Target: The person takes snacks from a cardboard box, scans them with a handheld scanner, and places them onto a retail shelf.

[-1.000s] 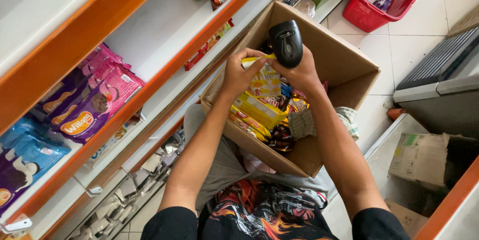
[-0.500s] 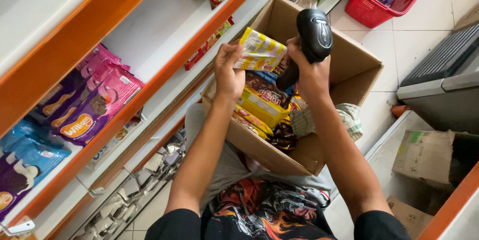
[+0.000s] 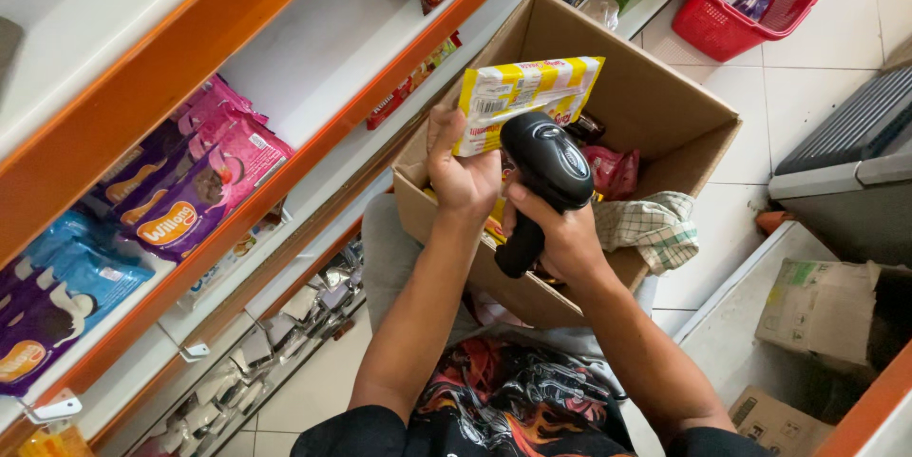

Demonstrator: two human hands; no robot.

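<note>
We see the left hand gripping a yellow packet above the cardboard box, the right hand clenched around a black scanner; more packets remain inside.

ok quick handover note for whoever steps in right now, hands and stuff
Left hand: holds a yellow snack pack up above the box, barcode side showing.
Right hand: grips a black scanner, head close under the pack.
Box: cardboard, open, on the lap, with more packs and a checked cloth inside.
Done: one pack lifted out, scanner brought to it.
Left: the other packs in the box; whether this one has been scanned cannot be told.
</note>
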